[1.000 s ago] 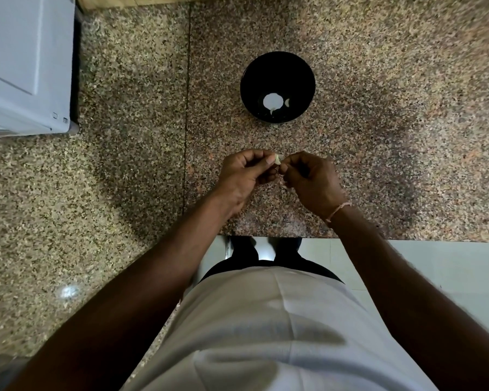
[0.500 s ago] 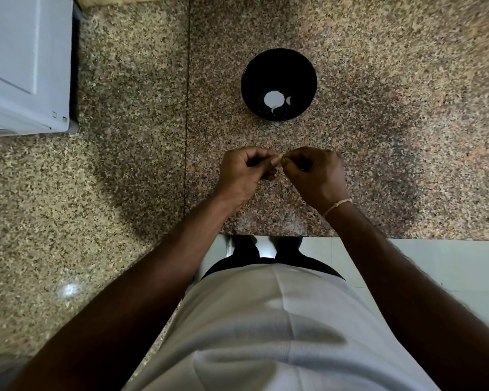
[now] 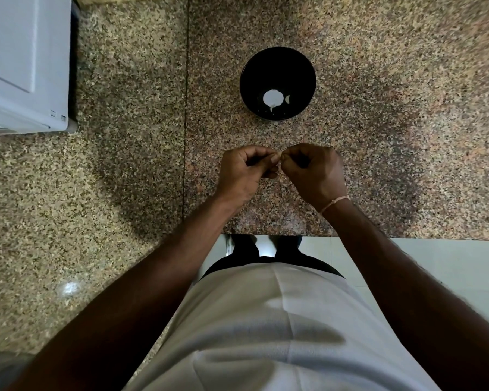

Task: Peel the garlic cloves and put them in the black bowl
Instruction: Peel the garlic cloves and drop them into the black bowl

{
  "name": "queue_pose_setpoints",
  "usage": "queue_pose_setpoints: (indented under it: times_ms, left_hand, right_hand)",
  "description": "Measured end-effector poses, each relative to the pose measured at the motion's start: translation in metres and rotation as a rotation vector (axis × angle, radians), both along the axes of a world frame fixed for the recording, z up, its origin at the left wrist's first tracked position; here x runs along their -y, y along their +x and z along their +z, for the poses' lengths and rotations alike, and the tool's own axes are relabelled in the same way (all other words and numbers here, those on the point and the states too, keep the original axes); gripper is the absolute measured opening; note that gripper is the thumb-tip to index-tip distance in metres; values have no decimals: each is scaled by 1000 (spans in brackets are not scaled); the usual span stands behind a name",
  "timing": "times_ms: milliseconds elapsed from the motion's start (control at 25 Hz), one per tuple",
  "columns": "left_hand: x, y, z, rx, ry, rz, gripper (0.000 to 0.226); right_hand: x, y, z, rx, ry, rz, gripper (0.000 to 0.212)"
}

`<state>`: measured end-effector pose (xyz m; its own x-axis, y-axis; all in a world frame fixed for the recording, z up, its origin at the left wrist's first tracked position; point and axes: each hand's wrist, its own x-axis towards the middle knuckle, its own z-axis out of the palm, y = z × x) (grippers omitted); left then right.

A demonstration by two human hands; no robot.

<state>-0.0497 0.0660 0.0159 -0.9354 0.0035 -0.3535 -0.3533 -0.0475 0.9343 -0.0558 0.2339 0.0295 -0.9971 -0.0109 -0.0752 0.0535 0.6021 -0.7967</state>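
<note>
Above the granite counter, my left hand and my right hand meet fingertip to fingertip and pinch a small garlic clove between them. Only a pale sliver of the clove and its skin shows; the curled fingers hide the rest. The black bowl stands on the counter just beyond my hands. A white piece and a smaller pale bit lie at its bottom.
A white appliance fills the far left of the counter. A seam in the stone runs left of the bowl. The counter's front edge lies below my hands, with pale floor tiles beneath.
Both hands have drifted slightly away from me, toward the bowl, and closed tighter on the clove, so less of it shows. The bowl has not moved.
</note>
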Motion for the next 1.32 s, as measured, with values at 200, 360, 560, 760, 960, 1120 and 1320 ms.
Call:
queue_pose_setpoints:
  times_ms: [200, 360, 560, 760, 960, 1120, 1320]
  left_hand:
    - [0, 1, 0, 18, 32, -3, 11]
    - [0, 1, 1, 63, 81, 4, 12]
    - [1, 0, 3, 144, 165, 10, 12]
    - [0, -1, 4, 111, 105, 22, 14]
    - [-2, 2, 2, 14, 17, -15, 14]
    - [-2, 0, 1, -38, -67, -32, 12]
    - [-1, 0, 1, -87, -139, -26, 10]
  right_hand:
    - [-3, -3, -3, 70, -23, 37, 11]
    - [-7, -7, -8, 160, -97, 71, 12]
    - [-11, -8, -12, 282, -318, 26, 15]
    - [-10, -5, -7, 291, -378, -23, 8]
    - [-11, -4, -6, 194, -157, -1, 8]
    - [-11, -7, -4, 167, -112, 5, 9]
    - [-10, -7, -3, 169, -120, 28, 9]
